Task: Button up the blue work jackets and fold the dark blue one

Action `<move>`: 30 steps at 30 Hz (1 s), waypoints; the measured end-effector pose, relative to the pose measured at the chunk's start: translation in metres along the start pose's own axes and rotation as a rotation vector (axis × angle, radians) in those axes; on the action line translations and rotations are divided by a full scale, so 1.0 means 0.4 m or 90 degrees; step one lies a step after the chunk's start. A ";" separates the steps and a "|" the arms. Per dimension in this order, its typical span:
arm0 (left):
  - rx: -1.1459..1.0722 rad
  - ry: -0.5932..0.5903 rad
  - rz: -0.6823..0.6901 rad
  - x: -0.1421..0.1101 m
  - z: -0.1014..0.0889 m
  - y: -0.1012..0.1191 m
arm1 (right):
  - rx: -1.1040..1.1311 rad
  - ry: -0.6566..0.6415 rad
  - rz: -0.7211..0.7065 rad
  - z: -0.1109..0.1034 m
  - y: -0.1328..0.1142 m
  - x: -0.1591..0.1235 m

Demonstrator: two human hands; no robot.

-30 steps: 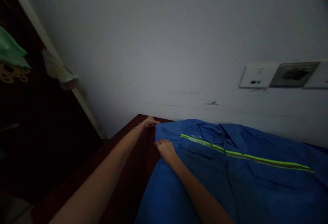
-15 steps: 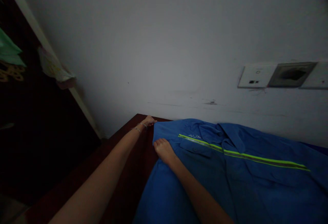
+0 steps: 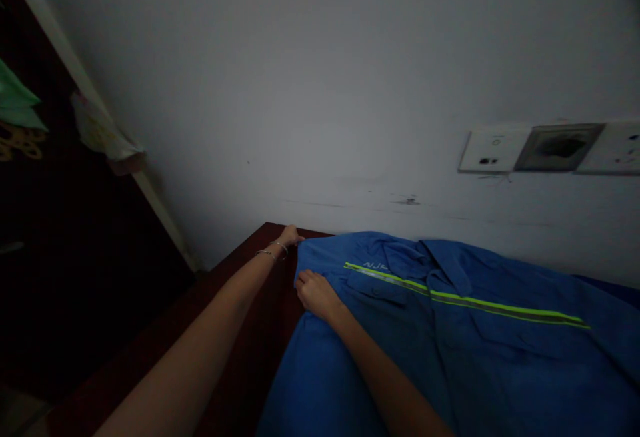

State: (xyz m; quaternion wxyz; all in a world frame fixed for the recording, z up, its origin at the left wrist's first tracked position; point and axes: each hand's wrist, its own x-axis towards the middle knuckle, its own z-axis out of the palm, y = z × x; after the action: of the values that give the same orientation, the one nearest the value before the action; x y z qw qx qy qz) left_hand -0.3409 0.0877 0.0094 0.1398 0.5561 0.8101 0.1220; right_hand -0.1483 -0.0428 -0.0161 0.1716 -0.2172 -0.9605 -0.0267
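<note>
A blue work jacket (image 3: pixel 400 344) with a yellow-green and grey reflective stripe lies spread out, its collar toward the wall. My left hand (image 3: pixel 290 234), with bracelets at the wrist, pinches the jacket's far left corner by the shoulder. Nearer to me, my right hand (image 3: pixel 314 290) has its fingers curled over the left edge of the cloth, gripping it. White letters show on the chest, above a flap pocket. The fingertips of both hands are partly hidden.
Beneath the jacket is a dark red-brown wooden surface (image 3: pixel 250 357), pushed against a white wall (image 3: pixel 300 90). Socket plates (image 3: pixel 557 147) sit on the wall at right. At left, a dark door (image 3: pixel 75 244) stands beside a hanging plastic bag (image 3: pixel 107 130) and green cloth (image 3: pixel 17 100).
My view has shifted slightly, so the jacket and sockets appear a little further left. Both hands stay at the same edge of the jacket, with almost no movement.
</note>
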 end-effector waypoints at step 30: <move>-0.128 0.090 0.594 -0.335 0.168 0.725 | -0.120 0.246 0.527 -0.470 0.470 -0.855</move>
State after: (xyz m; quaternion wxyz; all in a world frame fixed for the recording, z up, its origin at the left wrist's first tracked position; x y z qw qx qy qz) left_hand -0.0192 0.0672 0.0615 0.0675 0.8344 0.4659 0.2867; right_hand 0.2814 -0.0360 0.0395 0.3229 -0.5881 -0.7369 -0.0831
